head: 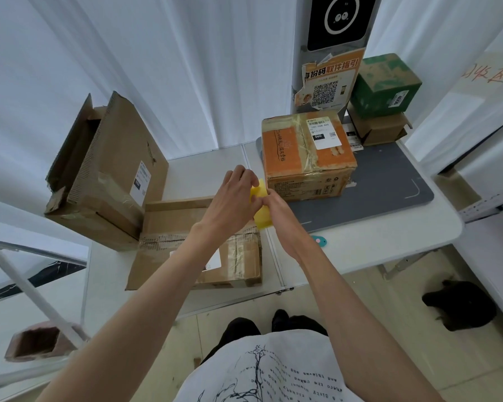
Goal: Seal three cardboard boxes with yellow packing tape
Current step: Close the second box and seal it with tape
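Holding the yellow packing tape (262,207) at mid-frame, we have both hands on it: left hand (233,198) curled over its upper side, right hand (276,210) under and beside it, fingers (254,181) pinching at the top edge. Whether it is a roll or a pulled strip we cannot tell; most of it is hidden.

Step in hand, as we judge it: freeing a tape end. To do it well, we should keep one hand steady on the body of the tape, lift the end cleanly with the other, pull straight so it does not fold on itself, then start on a box face beside the seam.

Boxes: flat cardboard box (198,248) lies on the desk (375,242) under our left forearm, old clear tape on it. Tall cardboard box (108,175) stands at left, top flaps open. Orange-printed box (308,158), labelled, sits on the grey mat (389,187), just beyond our hands.

Around: green box (385,85) stacked on a small brown box (381,129) at upper right; kiosk post (328,68) with a QR notice; small teal tag (318,241) near the right wrist. The orange-printed box crowds the hands; our forearm covers the flat box's seam.
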